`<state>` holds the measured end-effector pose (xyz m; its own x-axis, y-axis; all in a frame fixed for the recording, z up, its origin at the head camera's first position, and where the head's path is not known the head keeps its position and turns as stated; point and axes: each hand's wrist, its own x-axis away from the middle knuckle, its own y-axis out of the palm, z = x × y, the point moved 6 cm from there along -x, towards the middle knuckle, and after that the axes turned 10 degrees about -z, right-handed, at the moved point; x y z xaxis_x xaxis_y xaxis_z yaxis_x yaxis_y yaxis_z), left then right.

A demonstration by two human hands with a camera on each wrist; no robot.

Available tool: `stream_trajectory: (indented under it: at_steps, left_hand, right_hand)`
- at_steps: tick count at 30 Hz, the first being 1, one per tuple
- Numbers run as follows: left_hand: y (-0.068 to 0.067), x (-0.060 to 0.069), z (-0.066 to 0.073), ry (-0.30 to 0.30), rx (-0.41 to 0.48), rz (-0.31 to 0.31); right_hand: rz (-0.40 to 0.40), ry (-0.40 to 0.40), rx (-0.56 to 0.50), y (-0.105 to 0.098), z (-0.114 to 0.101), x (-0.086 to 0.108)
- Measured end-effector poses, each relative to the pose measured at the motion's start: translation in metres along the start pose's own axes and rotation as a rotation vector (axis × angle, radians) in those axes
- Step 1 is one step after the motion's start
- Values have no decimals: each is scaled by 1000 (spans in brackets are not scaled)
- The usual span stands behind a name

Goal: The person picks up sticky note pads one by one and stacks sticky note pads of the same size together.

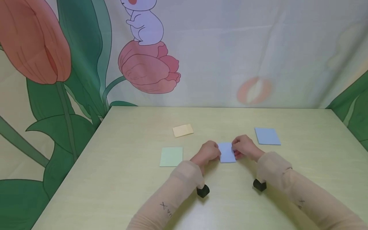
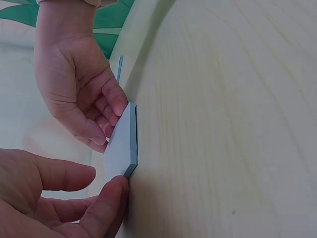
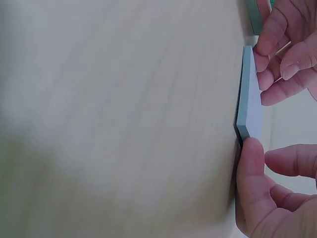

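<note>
A pale blue sticky note pad (image 1: 227,152) lies on the table between the two hands. From the left, the left hand (image 1: 209,151) touches the pad's edge with its fingertips; its thumb stands off the pad in the left wrist view. The right hand (image 1: 244,147) touches the opposite edge, and in the right wrist view a fingertip (image 3: 252,151) meets the pad's corner while the thumb is apart. Both hands have loosely bent fingers. Along the near side, the pad's thick edge (image 2: 132,134) shows a thin dark line beneath it.
A green pad (image 1: 171,157) lies left of the left hand, with a small yellow pad (image 1: 182,130) farther back. Another blue pad (image 1: 267,136) lies beyond the right hand. A printed cloth (image 1: 215,57) hangs behind the wooden table (image 1: 115,191).
</note>
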<state>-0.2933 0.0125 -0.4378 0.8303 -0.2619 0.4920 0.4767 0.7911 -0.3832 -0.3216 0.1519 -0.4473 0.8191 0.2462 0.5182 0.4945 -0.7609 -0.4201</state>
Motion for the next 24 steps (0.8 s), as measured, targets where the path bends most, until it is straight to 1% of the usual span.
stream_trajectory:
  at_steps: [6, 9, 16, 20, 24]
  left_hand:
    - [4, 7, -4, -10, 12, -22]
    - [6, 11, -5, -1, 13, -31]
    - [8, 18, -4, 38, -53, -23]
    - [9, 22, -4, 56, -74, -16]
    - [12, 26, -4, 82, -120, -14]
  right_hand:
    - [-29, -6, -51, 4, 5, 6]
    - [-37, 3, -67, 6, 6, 10]
    - [-45, 18, -87, 10, 7, 19]
    - [-47, 27, -95, 12, 8, 23]
    - [-52, 27, -107, 15, 11, 26]
